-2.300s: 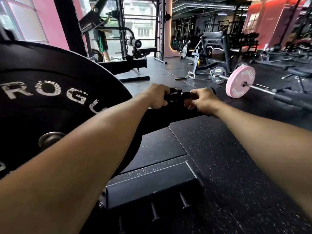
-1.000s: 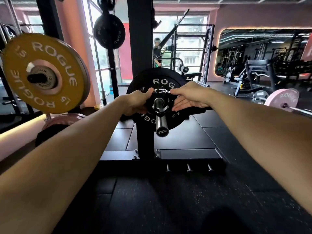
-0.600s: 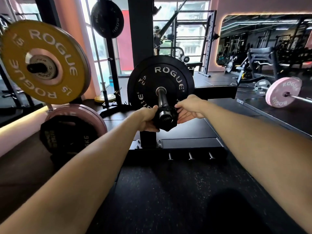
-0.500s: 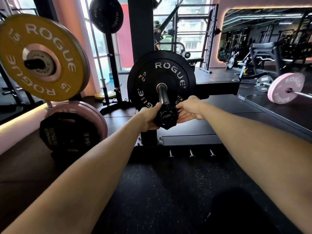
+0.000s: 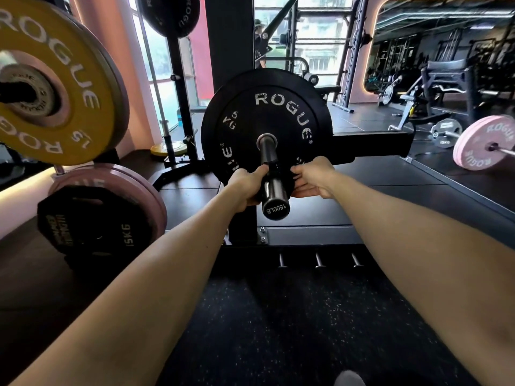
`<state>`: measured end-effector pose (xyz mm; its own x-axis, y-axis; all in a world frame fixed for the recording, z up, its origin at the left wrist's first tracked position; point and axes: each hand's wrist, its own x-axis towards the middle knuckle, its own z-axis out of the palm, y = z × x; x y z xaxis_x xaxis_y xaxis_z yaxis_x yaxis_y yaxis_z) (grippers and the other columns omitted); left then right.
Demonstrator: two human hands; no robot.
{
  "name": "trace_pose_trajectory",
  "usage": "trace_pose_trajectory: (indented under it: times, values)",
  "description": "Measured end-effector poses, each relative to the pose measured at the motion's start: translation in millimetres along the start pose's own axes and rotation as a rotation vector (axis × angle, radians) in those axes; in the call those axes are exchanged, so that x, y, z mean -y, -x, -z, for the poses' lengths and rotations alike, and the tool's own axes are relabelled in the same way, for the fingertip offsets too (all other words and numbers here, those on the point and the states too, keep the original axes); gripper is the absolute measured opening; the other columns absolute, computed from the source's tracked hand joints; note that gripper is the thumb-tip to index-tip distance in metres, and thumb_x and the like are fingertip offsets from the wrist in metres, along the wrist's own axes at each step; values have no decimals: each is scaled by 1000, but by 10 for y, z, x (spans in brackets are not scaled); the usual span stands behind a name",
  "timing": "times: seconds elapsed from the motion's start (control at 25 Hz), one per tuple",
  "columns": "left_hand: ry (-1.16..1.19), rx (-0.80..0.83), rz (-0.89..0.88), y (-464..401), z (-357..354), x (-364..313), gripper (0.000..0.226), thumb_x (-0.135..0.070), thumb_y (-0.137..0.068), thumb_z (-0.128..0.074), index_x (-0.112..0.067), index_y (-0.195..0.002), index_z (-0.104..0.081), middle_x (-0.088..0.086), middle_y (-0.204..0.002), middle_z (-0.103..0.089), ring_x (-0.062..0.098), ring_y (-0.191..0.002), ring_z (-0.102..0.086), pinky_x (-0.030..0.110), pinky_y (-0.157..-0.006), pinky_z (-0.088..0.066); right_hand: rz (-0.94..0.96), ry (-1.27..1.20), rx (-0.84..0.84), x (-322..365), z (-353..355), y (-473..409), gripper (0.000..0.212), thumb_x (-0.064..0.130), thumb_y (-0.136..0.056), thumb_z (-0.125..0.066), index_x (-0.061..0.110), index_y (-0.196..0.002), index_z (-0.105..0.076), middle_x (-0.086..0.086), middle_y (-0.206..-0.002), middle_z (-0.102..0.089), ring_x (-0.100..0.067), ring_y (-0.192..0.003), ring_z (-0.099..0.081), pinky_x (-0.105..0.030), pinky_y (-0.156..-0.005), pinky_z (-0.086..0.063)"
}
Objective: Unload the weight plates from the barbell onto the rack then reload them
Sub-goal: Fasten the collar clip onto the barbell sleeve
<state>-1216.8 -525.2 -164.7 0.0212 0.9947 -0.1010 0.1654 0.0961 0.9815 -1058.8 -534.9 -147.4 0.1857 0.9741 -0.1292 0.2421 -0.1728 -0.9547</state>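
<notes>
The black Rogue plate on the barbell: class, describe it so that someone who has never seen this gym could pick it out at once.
Start at the black upright post in the middle of the view. In front of it a steel barbell sleeve points toward the camera, held between the left hand and right hand. The black plate is threaded on that sleeve; unlike the yellow plate and pink plates at left, it is all black with worn white ROGUE lettering.

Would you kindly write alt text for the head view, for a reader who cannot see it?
Both hands, left hand and right hand, grip a black collar on a barbell sleeve in front of a black Rogue plate. A yellow plate hangs at left.
</notes>
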Motion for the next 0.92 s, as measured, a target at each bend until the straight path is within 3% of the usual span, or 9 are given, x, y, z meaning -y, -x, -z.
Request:
trace_pose_trajectory:
  times: [0.12, 0.24, 0.4, 0.56, 0.72, 0.8, 0.92]
  values:
    - [-2, 0, -7, -404, -28, -59, 38, -41, -94, -62, -3, -94, -62, 19, -104, -72, 33, -93, -72, 50, -83, -59, 4, 2, -4, 46, -16, -420, 23, 14, -97, -56, -7, -102, -61, -24, -87, -68, -33, -73, -69, -39, -67, -59]
    - [0, -1, -9, -871, -55, -96, 50, -41, -94, -63, 4, -114, -60, 21, -111, -69, 36, -98, -70, 52, -82, -59, 1, -17, -3, 104, -49, -898, 24, 16, -97, -57, -7, -100, -60, -24, -84, -67, -33, -74, -68, -40, -69, -58]
    - [-5, -34, -42, -1492, -102, -135, 51, -43, -93, -63, 4, -112, -59, 20, -107, -69, 35, -97, -69, 49, -85, -59, 5, -10, 1, 190, -101, -1462, 23, 17, -98, -55, -6, -93, -58, -25, -87, -66, -32, -72, -67, -37, -62, -56]
    - [-55, -49, -55, -2086, -140, -182, 45, -45, -93, -63, -2, -101, -53, 12, -97, -67, 24, -80, -67, 30, -56, -57, 20, 11, 0, 244, -150, -2001, 27, 17, -99, -52, -9, -103, -59, -26, -91, -65, -35, -80, -66, -37, -65, -56]
    - [-44, -84, -33, -2518, -170, -197, 58, -50, -90, -64, 1, -117, -54, 14, -110, -66, 30, -97, -68, 44, -82, -60, 42, 30, -9, 319, -180, -2391, 28, 16, -99, -52, -9, -107, -58, -28, -97, -66, -33, -73, -66, -37, -63, -57]
    - [-55, -83, -26, -2651, -169, -208, 63, -52, -89, -64, -1, -123, -50, 12, -107, -65, 29, -93, -68, 43, -78, -60, 45, 32, -28, 312, -204, -2513, 26, 16, -99, -52, -8, -104, -58, -29, -99, -67, -34, -70, -66, -37, -60, -57]
    - [16, -36, 22, -2771, -141, -231, 71, -51, -86, -69, -2, -133, -48, 15, -117, -64, 27, -90, -69, 38, -64, -61, 40, 33, -7, 305, -195, -2615, 27, 17, -100, -52, -8, -110, -57, -26, -102, -65, -37, -82, -67, -37, -63, -55]
